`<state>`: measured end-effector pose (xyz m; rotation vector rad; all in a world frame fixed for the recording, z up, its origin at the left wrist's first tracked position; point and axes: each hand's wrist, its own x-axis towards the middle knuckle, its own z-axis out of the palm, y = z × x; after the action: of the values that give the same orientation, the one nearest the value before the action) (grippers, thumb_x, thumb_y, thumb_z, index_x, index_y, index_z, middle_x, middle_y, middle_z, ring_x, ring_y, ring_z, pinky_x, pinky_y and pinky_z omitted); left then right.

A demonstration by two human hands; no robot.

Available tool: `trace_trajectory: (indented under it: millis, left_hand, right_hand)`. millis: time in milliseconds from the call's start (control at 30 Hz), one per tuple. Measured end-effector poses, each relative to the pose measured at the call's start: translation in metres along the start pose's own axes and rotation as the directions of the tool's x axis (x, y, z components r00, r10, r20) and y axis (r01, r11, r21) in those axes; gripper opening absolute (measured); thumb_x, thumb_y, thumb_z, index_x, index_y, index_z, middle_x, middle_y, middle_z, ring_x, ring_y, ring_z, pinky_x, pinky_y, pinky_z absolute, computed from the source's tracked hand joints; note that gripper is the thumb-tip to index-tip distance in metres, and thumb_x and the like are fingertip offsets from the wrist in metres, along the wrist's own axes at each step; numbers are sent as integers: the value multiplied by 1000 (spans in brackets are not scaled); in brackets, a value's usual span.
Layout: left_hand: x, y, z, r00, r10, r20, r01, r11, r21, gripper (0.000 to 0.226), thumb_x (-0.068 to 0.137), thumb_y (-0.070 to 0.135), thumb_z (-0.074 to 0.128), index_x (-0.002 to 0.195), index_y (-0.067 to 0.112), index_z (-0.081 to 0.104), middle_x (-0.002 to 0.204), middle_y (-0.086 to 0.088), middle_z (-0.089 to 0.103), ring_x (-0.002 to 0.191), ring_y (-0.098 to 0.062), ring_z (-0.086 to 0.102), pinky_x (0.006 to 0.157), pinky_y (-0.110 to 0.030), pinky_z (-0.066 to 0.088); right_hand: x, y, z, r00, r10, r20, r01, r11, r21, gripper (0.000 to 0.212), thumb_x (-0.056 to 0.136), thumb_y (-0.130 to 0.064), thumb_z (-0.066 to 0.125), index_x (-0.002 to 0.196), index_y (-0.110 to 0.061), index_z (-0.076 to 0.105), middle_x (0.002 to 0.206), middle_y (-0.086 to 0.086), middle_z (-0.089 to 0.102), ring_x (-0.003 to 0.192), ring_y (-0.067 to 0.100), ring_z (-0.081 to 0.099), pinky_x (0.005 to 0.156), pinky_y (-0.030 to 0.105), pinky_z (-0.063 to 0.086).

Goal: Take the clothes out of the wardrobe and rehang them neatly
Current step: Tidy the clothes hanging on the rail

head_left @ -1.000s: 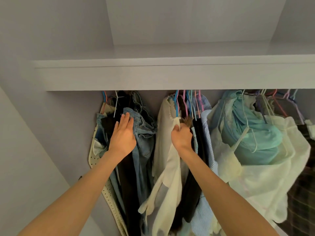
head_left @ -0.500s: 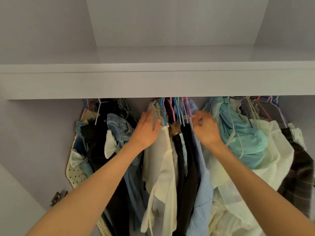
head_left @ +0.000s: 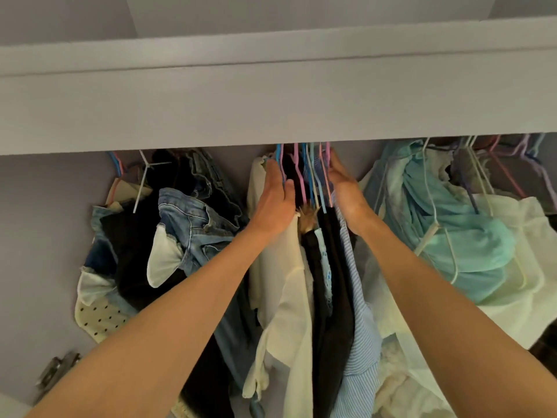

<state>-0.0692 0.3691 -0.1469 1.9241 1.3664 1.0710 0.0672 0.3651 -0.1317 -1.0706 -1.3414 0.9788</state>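
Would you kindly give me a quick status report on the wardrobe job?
Left hand and right hand flat against either side of the middle hanger bunch. Clothes not out yet. Jeans crowd the left, teal garment the right.

Both arms raised, left grip [head_left: 275, 197], right grip [head_left: 346, 191] flat-fingered

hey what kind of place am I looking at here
Most likely a home wardrobe: clothes on coloured hangers crowd under a pale shelf, and jeans hang at the left.
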Motion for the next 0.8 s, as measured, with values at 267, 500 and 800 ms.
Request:
trace_trajectory:
  millis: [267,500,800]
  left_hand:
    - [6,-1,8,993,65,102,-57,995,-79,54,102,29,21,149,20,-3,157,4,-2,142,-7,3,115,-24,4]
    - [4,0,1,985,70,159,-48,989,-136,52,103,29,20,148,23,-6,156,5,-2,142,-7,2,117,-28,4]
    - [-22,-2,-29,975,172,141,-217,877,429,52,101,26,25,148,11,10,156,-7,11,144,-19,5,116,-35,3]
  right_hand:
    - [7,9,13,997,-24,78,7,978,209,34,96,-14,37,123,-33,47,118,-5,60,109,11,58,98,27,45]
    - [10,9,10,998,-13,66,12,1000,16,40,100,-16,33,137,-27,40,127,-7,55,117,9,54,103,29,41]
    - [-39,8,25,966,-252,56,164,430,-888,50,99,-17,29,145,1,20,153,18,19,143,27,14,116,39,2]
